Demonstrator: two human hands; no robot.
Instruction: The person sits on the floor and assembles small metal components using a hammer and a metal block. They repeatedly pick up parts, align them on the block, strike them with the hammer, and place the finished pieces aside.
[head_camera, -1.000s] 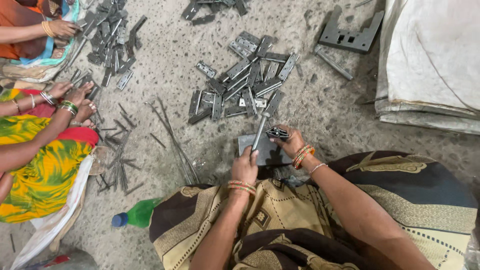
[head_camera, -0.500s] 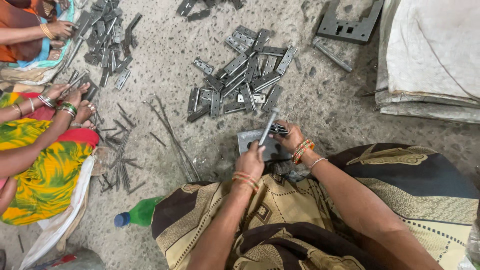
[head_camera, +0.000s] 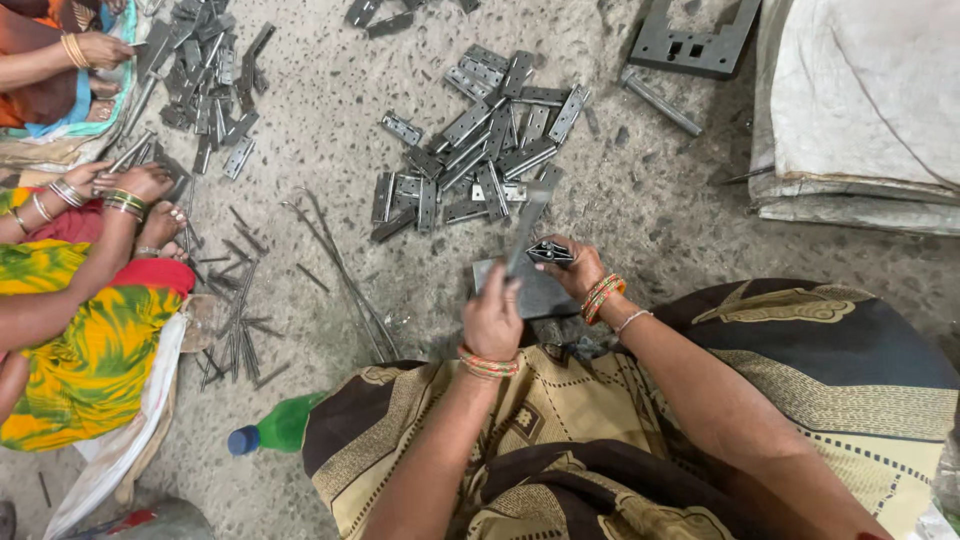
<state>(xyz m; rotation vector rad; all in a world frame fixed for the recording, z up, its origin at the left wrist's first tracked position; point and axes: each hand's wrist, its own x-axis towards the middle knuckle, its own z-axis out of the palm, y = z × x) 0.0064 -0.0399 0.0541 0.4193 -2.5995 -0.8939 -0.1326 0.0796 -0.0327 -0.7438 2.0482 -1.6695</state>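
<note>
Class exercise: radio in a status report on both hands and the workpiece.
Left hand grips raised flat metal bar. Right hand steadies small hinge piece on metal block. Hinge pile beyond, not in the way.

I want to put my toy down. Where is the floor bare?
Bare floor lies between the two hinge piles, and right of the middle pile. Crowded: rods near the green bottle.

A pile of hinges (head_camera: 480, 150) lies beyond the flat metal block (head_camera: 540, 292), loose pins (head_camera: 235, 320) to its left, a bottle (head_camera: 275, 430) nearer the person.
</note>
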